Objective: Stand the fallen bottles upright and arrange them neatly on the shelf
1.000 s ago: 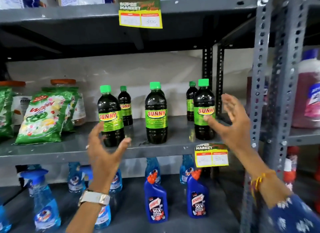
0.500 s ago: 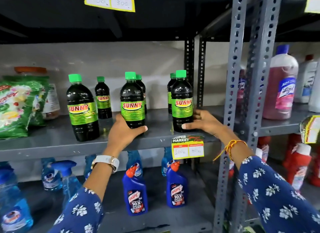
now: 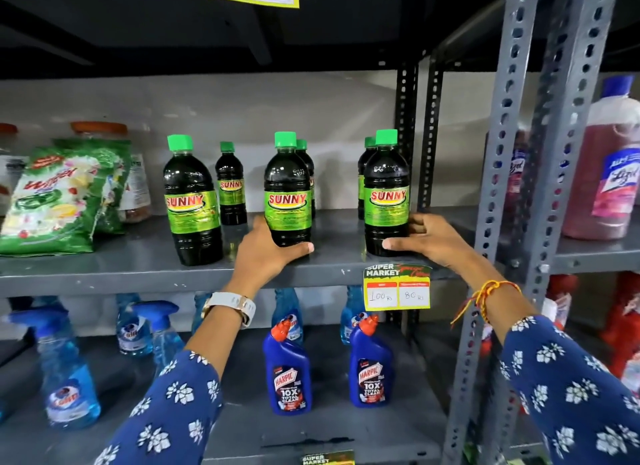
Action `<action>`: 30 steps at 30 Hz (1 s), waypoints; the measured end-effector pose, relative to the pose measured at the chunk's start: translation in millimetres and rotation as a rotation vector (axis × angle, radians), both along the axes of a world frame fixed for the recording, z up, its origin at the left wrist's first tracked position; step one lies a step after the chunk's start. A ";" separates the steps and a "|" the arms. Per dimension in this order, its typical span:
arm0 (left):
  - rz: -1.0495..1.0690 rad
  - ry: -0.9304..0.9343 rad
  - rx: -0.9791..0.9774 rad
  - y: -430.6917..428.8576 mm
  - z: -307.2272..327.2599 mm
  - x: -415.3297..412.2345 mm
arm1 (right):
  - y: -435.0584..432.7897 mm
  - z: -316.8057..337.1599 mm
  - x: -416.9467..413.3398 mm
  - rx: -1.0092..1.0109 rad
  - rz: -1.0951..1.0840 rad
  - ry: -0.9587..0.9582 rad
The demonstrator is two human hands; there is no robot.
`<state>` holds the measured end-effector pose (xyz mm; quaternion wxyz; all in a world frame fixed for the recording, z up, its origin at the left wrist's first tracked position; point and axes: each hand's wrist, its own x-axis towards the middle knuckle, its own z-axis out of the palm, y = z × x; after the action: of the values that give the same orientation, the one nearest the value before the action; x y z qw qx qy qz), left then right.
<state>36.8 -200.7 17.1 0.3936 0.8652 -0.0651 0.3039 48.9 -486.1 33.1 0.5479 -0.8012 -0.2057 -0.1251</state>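
The left hand (image 3: 268, 253) is wrapping its fingers around the middle bottle (image 3: 287, 192) while the right hand (image 3: 427, 241) is cupping the right bottle (image 3: 386, 194), both upright on the shelf (image 3: 138, 274)

Our single head camera faces the grey shelf (image 3: 138, 267) close up, looking forward and slightly down.

Grey slotted-steel shelving uprights (image 3: 512, 153) against a pale wall (image 3: 242, 108), dim shadow under the upper shelf.
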 end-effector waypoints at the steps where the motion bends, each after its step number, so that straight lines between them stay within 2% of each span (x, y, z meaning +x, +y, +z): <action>1: -0.006 0.003 0.001 0.2 0.3 -0.3 | -0.7 -0.4 0.5 -0.004 0.004 0.001; 17: -0.001 0.016 0.023 1.0 -1.5 -1.3 | -3.1 -2.1 -0.5 -0.025 0.027 -0.003; 28: -0.026 0.042 0.040 0.9 -2.0 -5.5 | 0.0 -2.7 -3.7 -0.111 -0.008 -0.004; 30: -0.026 0.037 0.045 0.4 4.7 -8.8 | 1.2 4.7 -9.7 -0.069 -0.007 0.019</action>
<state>28.0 -200.3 21.9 0.3790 0.8783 -0.0759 0.2814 39.2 -484.9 37.8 0.5216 -0.8213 -0.2018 -0.1124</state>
